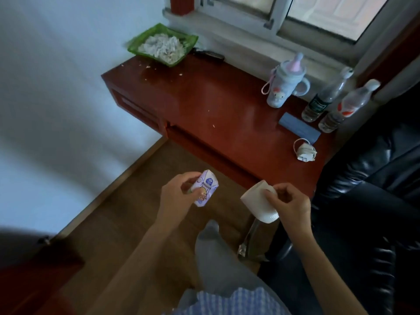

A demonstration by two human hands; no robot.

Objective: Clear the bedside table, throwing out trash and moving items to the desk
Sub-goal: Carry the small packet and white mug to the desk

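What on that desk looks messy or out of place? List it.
Crumbs lie scattered on the desk beside the green tray, which is heaped with scraps, as if some spilled over its edge. Another crumb sits alone nearer the front. The bottles stand upright.

Bare forearms, no sleeves; blue-white checked garment at bottom edge, grey trouser leg w/ matching grey sock.

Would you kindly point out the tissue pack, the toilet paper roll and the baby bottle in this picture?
tissue pack [205, 188]: head view, on its printed front face, held in the left hand.
toilet paper roll [255, 200]: head view, on its white side wall, held in the right hand.
baby bottle [283, 86]: head view, on its pale blue body.
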